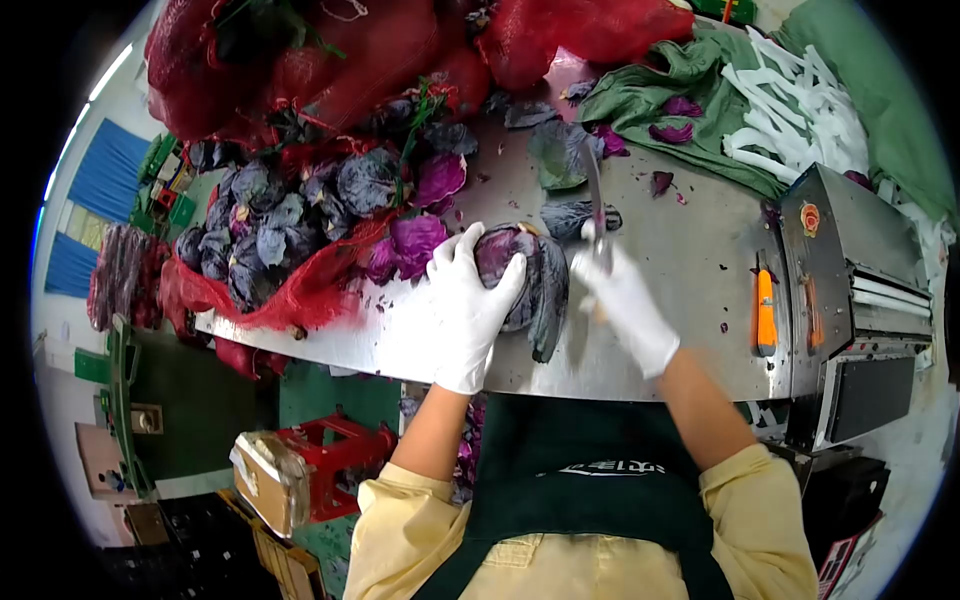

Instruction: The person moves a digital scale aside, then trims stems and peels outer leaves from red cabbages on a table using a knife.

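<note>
On the metal table lies a dark purple cabbage [502, 255] with loose outer leaves hanging at its right side. My left hand [465, 305], in a white glove, is closed round the cabbage's left side, thumb on its top. To the right of it, my gloved right hand [625, 305] grips a knife [596, 190] whose blade points away from me; the hand is somewhat blurred. Knife and cabbage are apart. A detached dark leaf [575, 218] lies just beyond the cabbage, and a greenish leaf [560, 155] farther back.
Cabbages in an open red net [310, 290] cover the table's left part, with full red sacks [370, 60] behind. Green cloth [640, 95] and white strips [800, 110] lie back right. An orange cutter [766, 310] lies beside a metal machine [850, 240] at the right.
</note>
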Motion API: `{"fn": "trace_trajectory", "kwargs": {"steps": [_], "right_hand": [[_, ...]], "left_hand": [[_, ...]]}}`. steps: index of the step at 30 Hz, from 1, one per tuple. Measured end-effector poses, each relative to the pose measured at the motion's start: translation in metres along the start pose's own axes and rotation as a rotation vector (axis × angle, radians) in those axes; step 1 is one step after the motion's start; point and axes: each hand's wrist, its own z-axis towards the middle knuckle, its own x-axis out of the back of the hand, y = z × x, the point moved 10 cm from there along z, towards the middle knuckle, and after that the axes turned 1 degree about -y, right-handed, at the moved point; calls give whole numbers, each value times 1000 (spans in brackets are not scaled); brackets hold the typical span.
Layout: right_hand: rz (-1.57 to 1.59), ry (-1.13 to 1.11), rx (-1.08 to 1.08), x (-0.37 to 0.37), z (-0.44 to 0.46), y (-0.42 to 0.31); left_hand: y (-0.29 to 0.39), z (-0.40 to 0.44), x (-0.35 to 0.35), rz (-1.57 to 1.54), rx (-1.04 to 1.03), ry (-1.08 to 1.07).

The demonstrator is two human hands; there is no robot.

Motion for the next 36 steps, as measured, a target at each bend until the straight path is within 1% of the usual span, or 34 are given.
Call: {"fn": "trace_trajectory", "kwargs": {"steps": [1,3,4,5,6,7,8,9,10,11,13,14,15,16,17,19,21,22,25,26,28,31,32,34,36], "right_hand": [[30,27,90,-3,-4,-1],[83,72,274,-14,-16,-12],[195,-17,122,-1,-9,-8],[305,-107,-30,10,-5,-14],[459,-129,-117,31,2,-23],[471,-27,-45,46,10,-46],[378,-138,-44,51,29,-49],[289,-158,-52,57,42,-47],[237,-18,-82,68,67,-27],[244,-20,-77,67,78,-24],[93,261,15,94,95,-27],[-19,308,108,112,115,-24],[-131,357,195,118,113,-37],[-646,475,360,119,92,-56],[-637,480,359,115,77,-57],[-968,430,735,74,31,-82],[-860,324,486,54,3,-68],[-1113,380,484,44,-10,-63],[-885,426,790,32,-36,-50],[-880,430,786,32,-41,-47],[-911,253,711,18,-38,-32],[-903,244,653,18,-40,-36],[-900,246,655,19,-38,-35],[-899,249,761,16,-39,-36],[-943,227,752,13,-34,-27]], "left_hand": [[2,-1,-5,5,-3,-5],[10,-4,-7,-91,-45,29],[8,-4,-9,-113,-36,-23],[0,-4,-6,-108,-44,-28],[-5,-5,-7,-211,-119,-87],[-5,-8,-8,-312,-192,-151],[2,-10,-5,-304,-236,-189],[4,-12,-4,-297,-241,-198],[7,-13,-4,-265,-244,-183],[8,-13,-2,-232,-248,-169],[11,-17,-1,-187,-310,-189],[13,-19,1,-162,-301,-182],[16,-22,3,-136,-290,-180],[18,-22,3,-131,-298,-184],[15,-20,2,-122,-264,-193],[12,-19,1,-109,-222,-209],[9,-13,-4,-147,-150,-227],[9,-11,-8,-139,-161,-216],[20,-12,-14,-110,-155,-230],[26,-15,-12,-89,-198,-204],[31,-18,-14,-78,-213,-202],[29,-18,-12,-77,-212,-197],[26,-17,-13,-89,-191,-196],[26,-17,-12,-82,-211,-182],[29,-16,-10,-75,-233,-171]]}}
